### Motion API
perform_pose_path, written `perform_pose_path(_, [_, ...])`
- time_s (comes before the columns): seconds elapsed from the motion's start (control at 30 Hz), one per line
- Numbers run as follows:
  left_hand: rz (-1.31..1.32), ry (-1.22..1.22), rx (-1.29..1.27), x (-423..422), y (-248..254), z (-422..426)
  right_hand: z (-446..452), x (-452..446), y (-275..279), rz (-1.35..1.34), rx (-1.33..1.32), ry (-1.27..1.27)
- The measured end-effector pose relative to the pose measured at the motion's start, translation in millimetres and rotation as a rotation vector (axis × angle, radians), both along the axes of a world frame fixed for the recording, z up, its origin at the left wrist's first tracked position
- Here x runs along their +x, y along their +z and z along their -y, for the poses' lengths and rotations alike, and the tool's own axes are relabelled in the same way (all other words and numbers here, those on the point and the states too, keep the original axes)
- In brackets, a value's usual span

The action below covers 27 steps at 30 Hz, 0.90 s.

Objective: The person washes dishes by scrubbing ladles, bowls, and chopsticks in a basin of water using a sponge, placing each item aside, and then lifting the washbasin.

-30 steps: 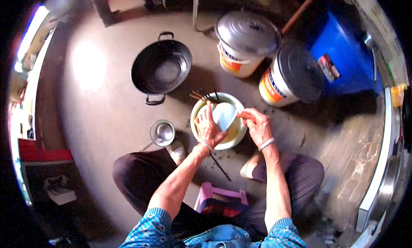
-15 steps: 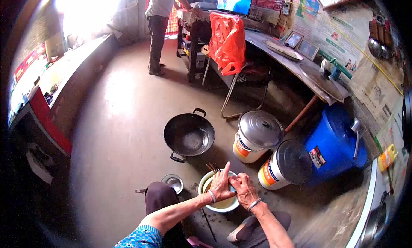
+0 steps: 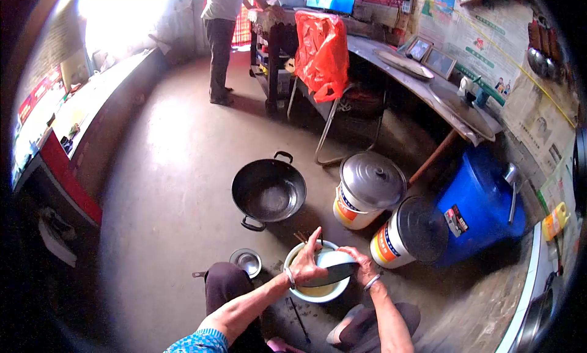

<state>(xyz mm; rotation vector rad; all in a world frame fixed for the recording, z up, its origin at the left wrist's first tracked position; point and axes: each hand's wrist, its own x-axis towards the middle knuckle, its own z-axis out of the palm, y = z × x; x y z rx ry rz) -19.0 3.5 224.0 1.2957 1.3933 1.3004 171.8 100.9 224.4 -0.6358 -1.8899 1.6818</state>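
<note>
A white basin (image 3: pixel 318 298) of yellowish liquid stands on the floor between the person's legs. Above it a light bowl (image 3: pixel 336 257) with a dark outer side is held tilted. My left hand (image 3: pixel 307 267) grips the bowl's left side, thumb or finger pointing up. My right hand (image 3: pixel 363 266) has its fingers on the bowl's right edge. Several brown chopsticks (image 3: pixel 299 237) lean out over the basin's back rim, just behind my left hand.
A black wok (image 3: pixel 269 191) and a small metal pot (image 3: pixel 246 262) sit on the floor. Lidded buckets (image 3: pixel 372 182) (image 3: pixel 416 231) and a blue barrel (image 3: pixel 477 194) stand at right. Another person (image 3: pixel 220 41) stands beside a table, near a chair with a red bag (image 3: pixel 321 56).
The view has tilted up to show the room. The hands were closer together half a second ago; now my right hand is further right and the bowl's dark side shows.
</note>
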Motion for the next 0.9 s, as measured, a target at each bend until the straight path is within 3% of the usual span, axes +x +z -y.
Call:
perform_pose_path(0.07, [0.205,-0.031,-0.003,-5,-16,-8,-15,13,-33,0.049,0.22,-0.061])
perform_pose_path(0.13, [0.295,-0.03,-0.003,-8,-26,-13,-9,14,-22,0.01,0.129,-0.122])
perform_pose_path(0.2, [0.351,0.005,-0.039,-9,-11,-15,-2,16,-5,0.255,0.319,-0.24])
perform_pose_path(0.27, [0.57,0.029,-0.164,-7,-5,-15,-25,35,-82,0.332,0.319,-0.379])
perform_pose_path(0.33, [0.672,0.101,-0.164,-7,-5,-15,-7,23,-30,0.143,-0.279,-0.348])
perform_pose_path(0.37, [0.867,0.099,-0.206,-8,-9,-14,0,23,-3,0.4,-0.062,-0.325])
perform_pose_path(0.43, [0.993,0.114,-0.216,-7,-12,-17,0,25,-49,0.276,-0.076,-0.457])
perform_pose_path(0.47, [1.044,0.11,-0.227,-8,-22,-20,0,21,-61,0.064,-0.583,-0.516])
perform_pose_path(0.53, [1.093,0.194,-0.284,1,-14,-16,3,20,-64,-0.034,-0.729,-0.516])
perform_pose_path(0.73, [1.205,0.316,-0.378,12,-22,-21,26,-3,-35,-0.07,-0.82,-0.617])
perform_pose_path(0.9, [1.272,0.342,-0.358,13,-32,-27,36,-8,-25,0.134,-0.758,-0.485])
